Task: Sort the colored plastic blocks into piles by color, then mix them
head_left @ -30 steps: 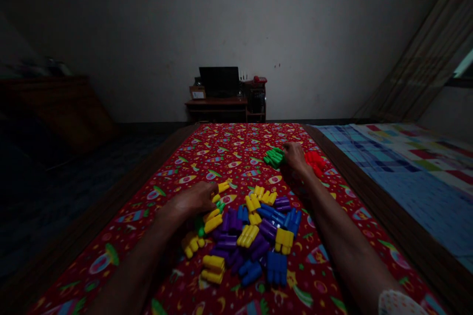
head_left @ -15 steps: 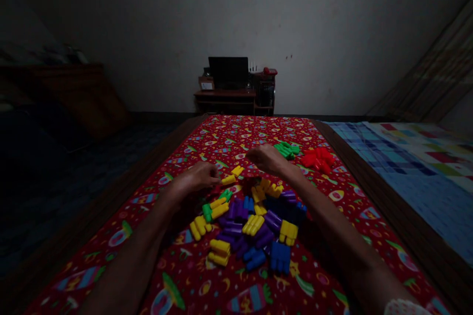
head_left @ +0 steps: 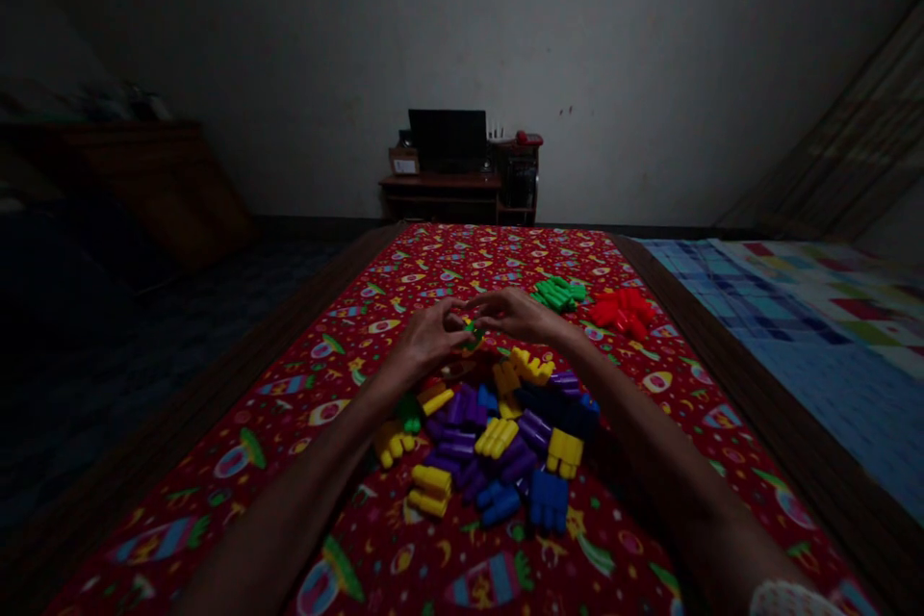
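Note:
My left hand (head_left: 437, 335) is closed on a green block (head_left: 473, 335) above the red patterned cloth (head_left: 404, 558). Close beside it, my right hand (head_left: 511, 315) reaches in from the right with its fingers apart, near the green block; nothing shows in its grasp. Toward me lies a mixed pile with yellow blocks (head_left: 496, 438), purple blocks (head_left: 456, 446) and blue blocks (head_left: 549, 500). Beyond my right wrist are a green pile (head_left: 559, 293) and a red pile (head_left: 622, 311). A little yellow shows behind the fingers.
A desk (head_left: 440, 183) with a dark monitor (head_left: 448, 140) stands against the far wall. Wooden furniture (head_left: 144, 183) is at the left. Blue checked bedding (head_left: 765, 308) lies at the right.
My left hand has moved right and forward and now holds the green block, which was on the mixed pile. My right hand has lowered slightly, its fingers spreading beside the left.

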Demonstrator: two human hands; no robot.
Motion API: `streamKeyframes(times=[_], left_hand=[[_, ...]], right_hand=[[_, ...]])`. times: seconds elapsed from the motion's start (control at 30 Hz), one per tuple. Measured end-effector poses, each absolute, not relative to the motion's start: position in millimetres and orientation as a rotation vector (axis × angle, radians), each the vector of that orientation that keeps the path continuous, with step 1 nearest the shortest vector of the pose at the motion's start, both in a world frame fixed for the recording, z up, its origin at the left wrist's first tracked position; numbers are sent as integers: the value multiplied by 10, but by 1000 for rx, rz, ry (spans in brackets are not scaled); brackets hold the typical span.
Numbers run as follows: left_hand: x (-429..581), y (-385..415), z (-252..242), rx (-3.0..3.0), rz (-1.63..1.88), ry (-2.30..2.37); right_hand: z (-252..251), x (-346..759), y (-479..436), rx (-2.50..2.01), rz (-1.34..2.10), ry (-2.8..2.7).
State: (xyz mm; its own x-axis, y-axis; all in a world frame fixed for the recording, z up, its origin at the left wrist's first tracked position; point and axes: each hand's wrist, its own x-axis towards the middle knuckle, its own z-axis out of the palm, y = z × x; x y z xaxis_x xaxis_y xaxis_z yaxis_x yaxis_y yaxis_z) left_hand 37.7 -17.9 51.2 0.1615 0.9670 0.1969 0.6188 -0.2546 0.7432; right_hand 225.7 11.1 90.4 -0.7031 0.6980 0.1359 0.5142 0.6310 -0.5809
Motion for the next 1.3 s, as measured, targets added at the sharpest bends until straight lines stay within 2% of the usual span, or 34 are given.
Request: streamKeyframes(times=[0.13, 0.23, 0.37, 0.53, 0.7, 0.9, 1.03, 1.17, 1.3], left_hand=[[413, -188, 537, 1941, 984, 1409], [498, -313, 626, 2245, 910, 1354], [893, -852, 674, 2711, 640, 950], [1431, -1563, 375, 3077, 397, 458], [1468, -1469, 144, 3155, 437, 637], [1308, -991, 190, 3189, 389, 869], [1060, -859, 301, 3206, 384, 939], [513, -1121, 401, 3180, 436, 972], [-47, -1601, 204, 3066, 386, 1281]], right_hand=[[914, 2401, 271, -1022, 659, -2481], [872, 2629, 447, -1261, 458, -2181], [737, 3029, 664, -1578, 140, -1750], [513, 3250, 769, -1778, 88, -1614], [326, 3195, 779, -1875, 67, -1617], [350, 3174, 722, -1974, 146, -1696], [465, 3143, 704, -1956, 57, -1695], [656, 3008, 634, -1787, -24, -1846], [806, 2711, 467, -1569, 20, -2104]])
